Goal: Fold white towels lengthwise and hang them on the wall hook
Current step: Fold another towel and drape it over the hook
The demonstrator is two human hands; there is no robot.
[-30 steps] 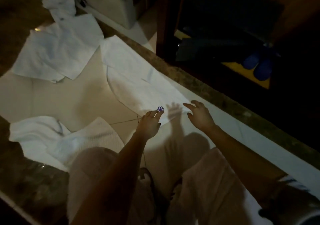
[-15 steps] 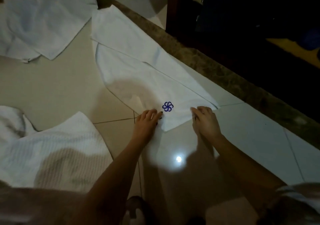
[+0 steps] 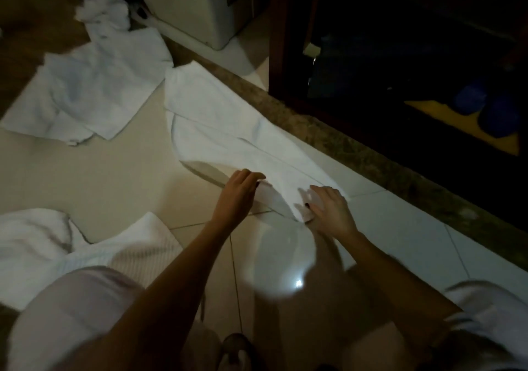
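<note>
White towel [image 3: 228, 130] is gripped at its near end by the left hand [image 3: 241, 192] and right hand [image 3: 333, 212]. Uneven pulling could slide its loose layers askew, spoiling the lengthwise fold.

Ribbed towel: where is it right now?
Head view, lower left: the ribbed towel lies on the floor beside a crumpled white towel, clear of the long towel at centre.

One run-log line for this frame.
phase: lengthwise fold | left hand: grips towel near edge | right hand: pinches towel corner
</note>
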